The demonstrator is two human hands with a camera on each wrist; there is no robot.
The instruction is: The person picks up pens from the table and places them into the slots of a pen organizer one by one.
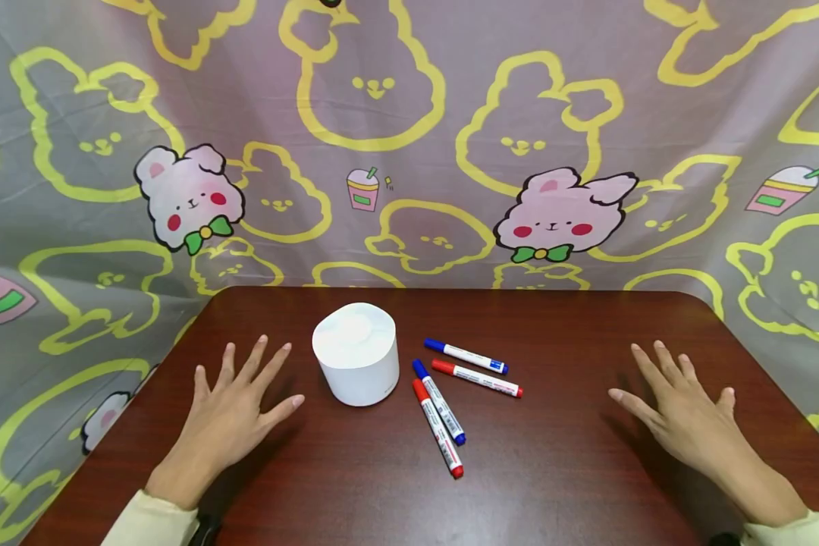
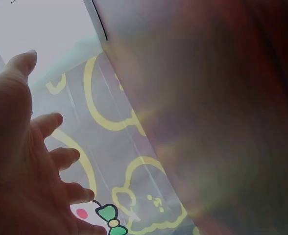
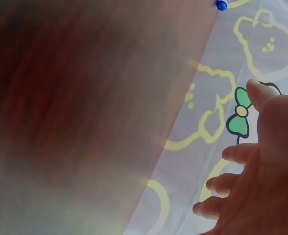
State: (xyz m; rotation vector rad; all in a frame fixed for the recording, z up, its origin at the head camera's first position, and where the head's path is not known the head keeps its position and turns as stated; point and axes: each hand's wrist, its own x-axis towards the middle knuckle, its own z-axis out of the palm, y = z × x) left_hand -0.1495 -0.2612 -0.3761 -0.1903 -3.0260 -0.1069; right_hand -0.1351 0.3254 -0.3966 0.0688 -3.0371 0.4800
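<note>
My left hand (image 1: 228,421) is spread with its fingers extended at the left of the table, left of a white rounded container (image 1: 365,383) and apart from it. My right hand (image 1: 685,417) is likewise spread at the right side, holding nothing. Between the hands lie a blue-capped marker (image 1: 467,356) and a red-capped marker (image 1: 478,378), roughly side by side. Nearer the front are another blue-capped marker (image 1: 440,402) and another red-capped marker (image 1: 438,428), close together. In the wrist views, the left palm (image 2: 16,161) and right palm (image 3: 276,171) hold nothing.
The brown wooden table (image 1: 553,470) has rounded back corners. A grey curtain (image 1: 409,174) with yellow outlines and cartoon rabbits hangs behind it and along both sides.
</note>
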